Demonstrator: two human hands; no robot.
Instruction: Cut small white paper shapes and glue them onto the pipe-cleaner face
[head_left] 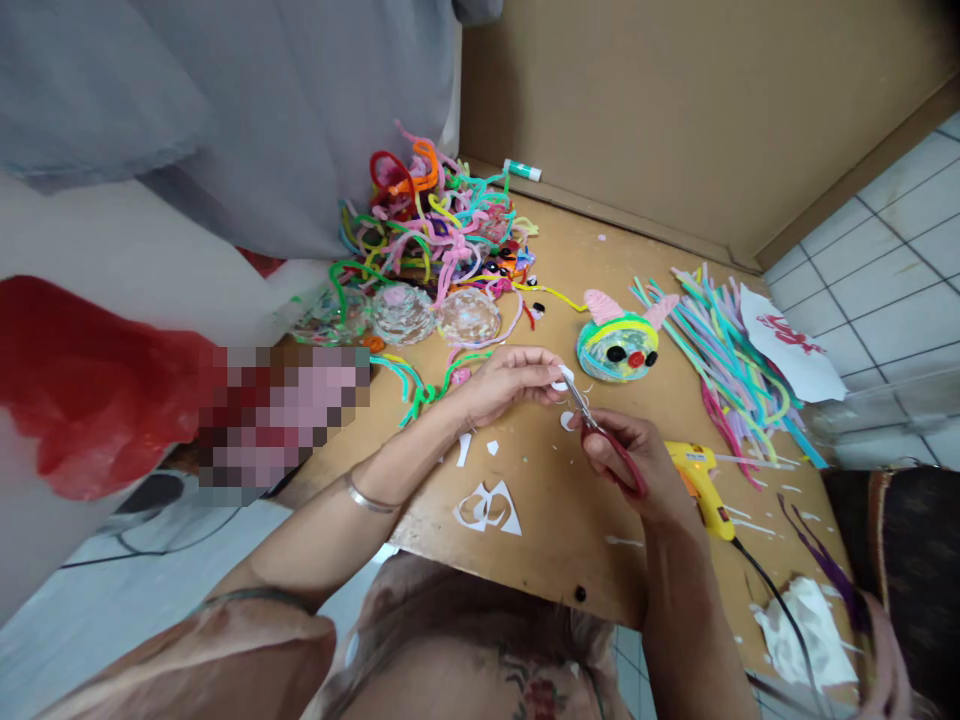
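Note:
My left hand (pixel 517 383) pinches a small white paper piece (pixel 562 378) between thumb and fingers. Closed around the red handles of the scissors (pixel 615 458), my right hand (pixel 634 460) holds their blades against the edge of that paper. A white paper disc (pixel 568 421) lies just below the blades. White offcuts with round holes (pixel 487 508) rest nearer the table's front edge. Behind my hands sits a round craft animal head (pixel 619 347) with pink ears, black eyes and a red nose.
A pipe cleaner pile (pixel 450 220) fills the back left, beside round clear pieces (pixel 401 313). On the right are a pipe cleaner bundle (pixel 739 350), a yellow glue gun (pixel 701 488) with its cord, crumpled tissue (pixel 806 635) and a brown bag (pixel 915 570). A glue stick (pixel 523 170) lies behind.

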